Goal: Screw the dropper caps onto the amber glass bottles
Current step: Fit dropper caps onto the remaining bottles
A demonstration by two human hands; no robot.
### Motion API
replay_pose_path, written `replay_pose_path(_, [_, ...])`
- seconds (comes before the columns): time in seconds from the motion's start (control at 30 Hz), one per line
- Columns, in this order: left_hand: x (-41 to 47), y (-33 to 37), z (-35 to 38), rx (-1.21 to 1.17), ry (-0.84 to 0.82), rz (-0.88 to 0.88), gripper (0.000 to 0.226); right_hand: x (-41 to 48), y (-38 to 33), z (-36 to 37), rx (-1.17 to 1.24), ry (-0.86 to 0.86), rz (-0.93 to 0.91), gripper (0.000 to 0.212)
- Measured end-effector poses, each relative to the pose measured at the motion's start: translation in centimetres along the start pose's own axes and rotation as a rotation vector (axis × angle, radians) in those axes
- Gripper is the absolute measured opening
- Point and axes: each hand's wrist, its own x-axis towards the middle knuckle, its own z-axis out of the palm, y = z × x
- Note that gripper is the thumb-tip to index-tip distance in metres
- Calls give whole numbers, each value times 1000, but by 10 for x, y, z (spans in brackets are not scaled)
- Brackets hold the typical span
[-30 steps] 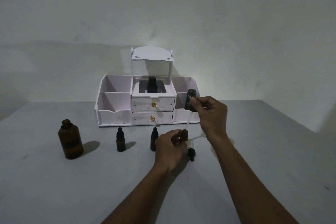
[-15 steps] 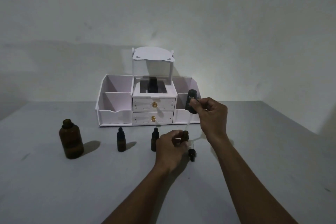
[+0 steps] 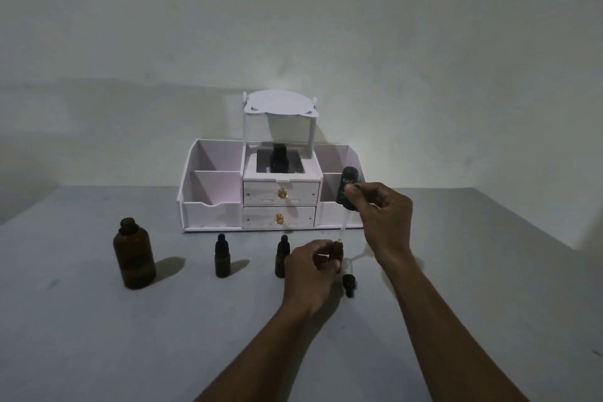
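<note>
My left hand (image 3: pixel 311 266) grips a small amber bottle (image 3: pixel 338 250) standing on the grey table. My right hand (image 3: pixel 383 217) pinches a black dropper cap (image 3: pixel 348 185) held above it, and its clear glass pipette (image 3: pixel 342 229) points down with the tip at the bottle's mouth. Two small capped amber bottles (image 3: pixel 222 257) (image 3: pixel 282 254) stand to the left. Farther left stands a large uncapped amber bottle (image 3: pixel 133 254). A loose small black cap (image 3: pixel 349 284) lies on the table just right of my left hand.
A white desk organiser (image 3: pixel 272 192) with two gold-knobbed drawers and side compartments stands at the back, against the wall. A dark bottle (image 3: pixel 279 158) sits in its top middle compartment. The grey table (image 3: pixel 163 336) reaches to the right edge near the wall.
My right hand has lowered the dropper slightly, bringing the pipette tip to the bottle's mouth. My left hand stays on the small bottle.
</note>
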Motion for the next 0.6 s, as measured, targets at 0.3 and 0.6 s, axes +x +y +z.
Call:
replay_pose_path(0.3, [-17,13,-3,-202,-60,-98,36,2,-8,-12,31,38,-105,14])
replay_pose_path(0.6, [-53,-5,-83,-141,-62,195,46,0,-35,-15,244,107,-52,39])
